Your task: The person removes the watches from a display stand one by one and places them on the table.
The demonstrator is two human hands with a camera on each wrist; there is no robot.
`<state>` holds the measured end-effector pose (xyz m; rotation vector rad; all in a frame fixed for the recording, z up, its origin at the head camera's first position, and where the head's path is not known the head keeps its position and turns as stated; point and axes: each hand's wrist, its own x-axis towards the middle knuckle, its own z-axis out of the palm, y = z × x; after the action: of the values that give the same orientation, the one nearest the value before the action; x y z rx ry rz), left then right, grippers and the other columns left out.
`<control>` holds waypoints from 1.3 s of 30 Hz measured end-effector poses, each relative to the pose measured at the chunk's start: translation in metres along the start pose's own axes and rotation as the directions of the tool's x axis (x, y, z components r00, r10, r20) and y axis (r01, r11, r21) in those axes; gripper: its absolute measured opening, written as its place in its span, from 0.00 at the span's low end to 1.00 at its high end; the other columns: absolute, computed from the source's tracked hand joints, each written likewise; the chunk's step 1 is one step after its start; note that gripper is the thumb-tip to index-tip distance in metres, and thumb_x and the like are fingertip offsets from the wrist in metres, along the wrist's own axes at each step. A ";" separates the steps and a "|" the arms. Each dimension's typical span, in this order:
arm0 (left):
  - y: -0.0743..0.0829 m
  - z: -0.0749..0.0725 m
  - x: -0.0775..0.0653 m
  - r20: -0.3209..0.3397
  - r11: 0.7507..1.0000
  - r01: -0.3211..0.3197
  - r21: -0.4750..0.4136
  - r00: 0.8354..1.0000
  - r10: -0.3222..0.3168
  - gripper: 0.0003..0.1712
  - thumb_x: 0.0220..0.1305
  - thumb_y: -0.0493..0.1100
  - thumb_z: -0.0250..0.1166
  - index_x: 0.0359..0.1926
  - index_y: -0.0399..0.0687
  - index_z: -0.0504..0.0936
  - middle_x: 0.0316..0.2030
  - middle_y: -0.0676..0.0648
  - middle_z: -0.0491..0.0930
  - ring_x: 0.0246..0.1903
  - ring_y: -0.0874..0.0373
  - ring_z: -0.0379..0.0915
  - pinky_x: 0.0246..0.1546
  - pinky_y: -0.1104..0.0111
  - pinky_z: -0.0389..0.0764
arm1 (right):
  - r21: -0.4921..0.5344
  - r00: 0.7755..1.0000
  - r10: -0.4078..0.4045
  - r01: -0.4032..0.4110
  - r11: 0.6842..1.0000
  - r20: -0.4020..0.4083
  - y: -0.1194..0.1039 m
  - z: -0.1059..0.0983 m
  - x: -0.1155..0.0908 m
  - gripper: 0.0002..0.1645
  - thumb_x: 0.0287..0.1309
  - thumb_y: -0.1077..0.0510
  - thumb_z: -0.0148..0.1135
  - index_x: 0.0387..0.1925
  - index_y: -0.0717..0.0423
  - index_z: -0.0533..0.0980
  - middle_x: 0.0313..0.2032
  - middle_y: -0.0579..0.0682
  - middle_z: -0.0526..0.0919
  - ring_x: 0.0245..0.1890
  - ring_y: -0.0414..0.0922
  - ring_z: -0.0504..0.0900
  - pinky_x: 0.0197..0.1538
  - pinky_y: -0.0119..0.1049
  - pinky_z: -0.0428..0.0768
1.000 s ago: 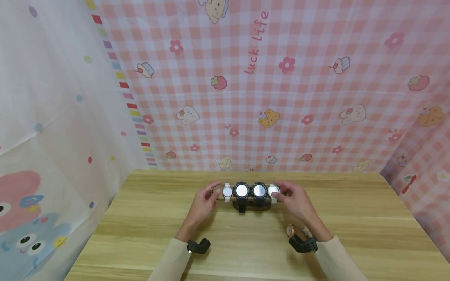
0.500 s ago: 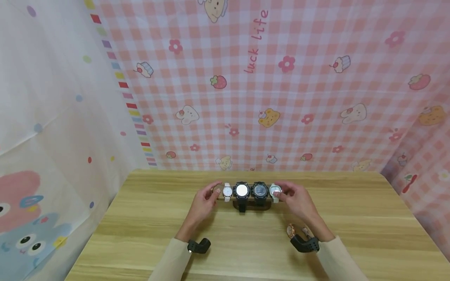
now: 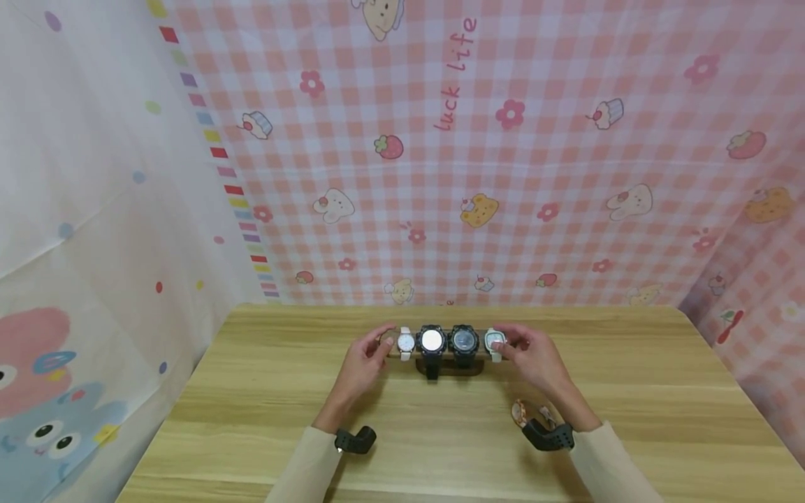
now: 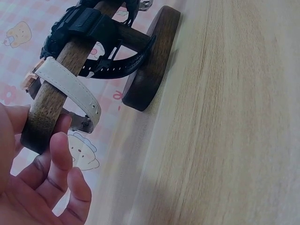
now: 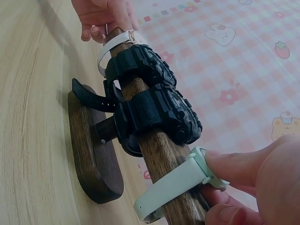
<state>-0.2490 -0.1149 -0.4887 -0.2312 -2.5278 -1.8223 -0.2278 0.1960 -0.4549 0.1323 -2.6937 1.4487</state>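
Note:
A dark wooden watch stand, its bar (image 5: 161, 150) level over an oblong base (image 5: 93, 150), stands toward the back of the table. My left hand (image 3: 365, 360) holds the bar's left end between thumb and fingers. Beside it on the bar hangs a white-strapped watch (image 4: 70, 86). Two chunky black watches (image 3: 432, 340) sit at the middle, one strap end hanging down. At the right end, a mint-green watch (image 5: 171, 185) with a squarish face is looped round the bar. My right hand (image 3: 531, 356) pinches this watch, thumb on its face and fingers behind.
A rose-gold watch (image 3: 518, 412) lies on the wooden table (image 3: 440, 447) under my right forearm, partly hidden by the black wrist camera (image 3: 547, 436). Behind the table hangs a pink checked cloth (image 3: 415, 175); a white printed cloth (image 3: 113, 244) hangs at the left.
The mint-green watch has slid slightly right along the bar, with my right hand moving along with it. Glare has left the right black watch's face. My left hand keeps its hold.

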 end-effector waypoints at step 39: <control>-0.013 0.001 0.003 -0.013 0.999 -0.044 -0.001 0.999 0.044 0.20 0.73 0.42 0.59 0.63 0.47 0.77 0.23 0.39 0.74 0.22 0.54 0.69 0.19 0.73 0.68 | -0.008 0.998 0.032 -0.032 0.999 -0.045 0.016 -0.024 -0.009 0.20 0.62 0.56 0.67 0.56 0.55 0.80 0.41 0.56 0.83 0.36 0.51 0.82 0.29 0.33 0.75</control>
<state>-0.2539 -0.1174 -0.5011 -0.2720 -2.4923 -1.8036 -0.2201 0.2253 -0.4555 0.0557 -2.6777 1.4301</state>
